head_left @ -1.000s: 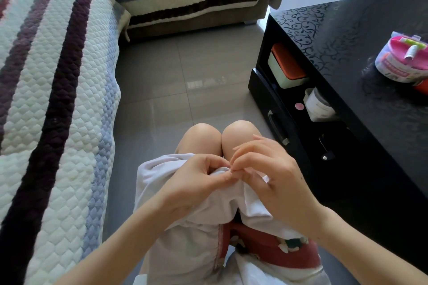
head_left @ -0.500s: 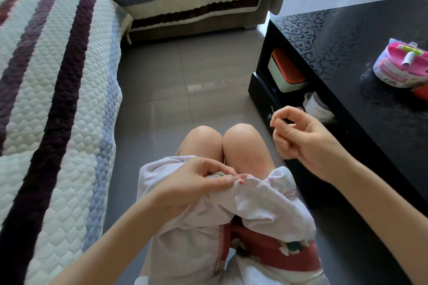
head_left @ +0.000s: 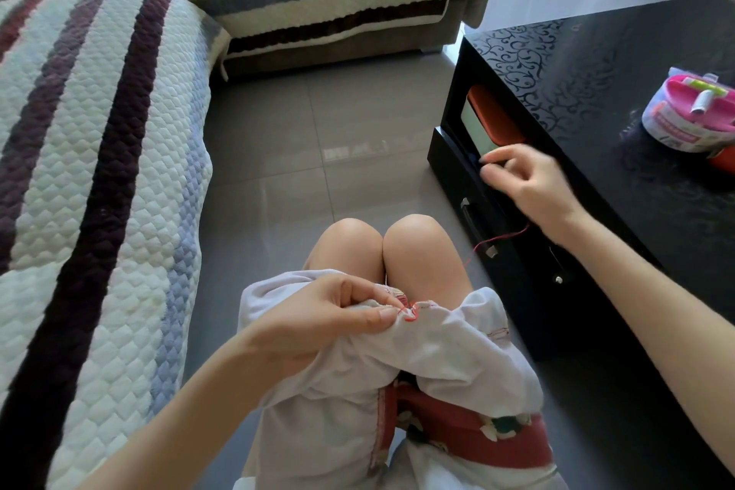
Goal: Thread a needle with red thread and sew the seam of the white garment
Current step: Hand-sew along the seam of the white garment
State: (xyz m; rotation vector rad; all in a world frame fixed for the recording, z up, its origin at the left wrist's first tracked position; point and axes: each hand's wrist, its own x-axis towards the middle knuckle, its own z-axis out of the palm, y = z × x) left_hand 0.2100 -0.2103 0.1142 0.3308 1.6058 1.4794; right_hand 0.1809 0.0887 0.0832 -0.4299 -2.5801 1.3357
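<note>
Stitch tensioning: the left hand (head_left: 330,326) pinches the white garment (head_left: 457,346) at its seam as an anchor, while the raised right hand (head_left: 525,187), grip closed on the red thread (head_left: 502,238), apparently takes up slack.

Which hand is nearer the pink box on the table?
Right. The right hand is raised left of the pink box; the left hand pinches the white garment, far below it.

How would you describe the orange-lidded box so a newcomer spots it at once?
Find the black table at right. In the open shelf under its top, just beyond the right hand, sits the box. Its orange lid and pale body set it apart from the pink-topped pack on the tabletop.
</note>
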